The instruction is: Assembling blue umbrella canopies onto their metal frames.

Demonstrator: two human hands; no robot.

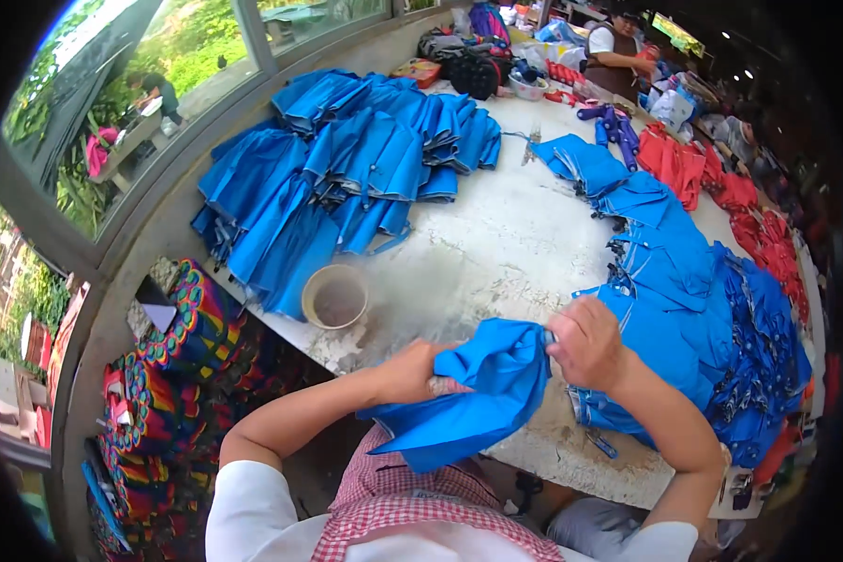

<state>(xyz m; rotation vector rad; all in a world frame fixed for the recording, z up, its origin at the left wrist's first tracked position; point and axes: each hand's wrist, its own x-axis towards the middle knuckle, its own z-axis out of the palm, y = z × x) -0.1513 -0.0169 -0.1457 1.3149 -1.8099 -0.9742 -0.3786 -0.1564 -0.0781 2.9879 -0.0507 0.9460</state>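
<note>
A blue umbrella (pixel 496 375) hangs in front of me over the table's near edge, its cloth bunched at the top and drooping in a loose flap below. My left hand (pixel 410 371) is closed on its left side, fingers partly covered by the cloth. At the other end, my right hand (pixel 587 343) pinches the gathered part at the upper right, where a small pale piece shows by the fingers. To the right lie several overlapping blue umbrellas (pixel 665 267) with dark rib ends. More folded blue umbrellas (pixel 365 150) are heaped at the far left.
A round tub (pixel 335 297) stands near the left edge of the worn white table (pixel 496 225). Dark blue (pixel 759 356) and red umbrellas (pixel 674 167) line the right side. Colourful patterned bundles (pixel 192 347) stack at the left below the windows. Another person (pixel 613 56) works at the back.
</note>
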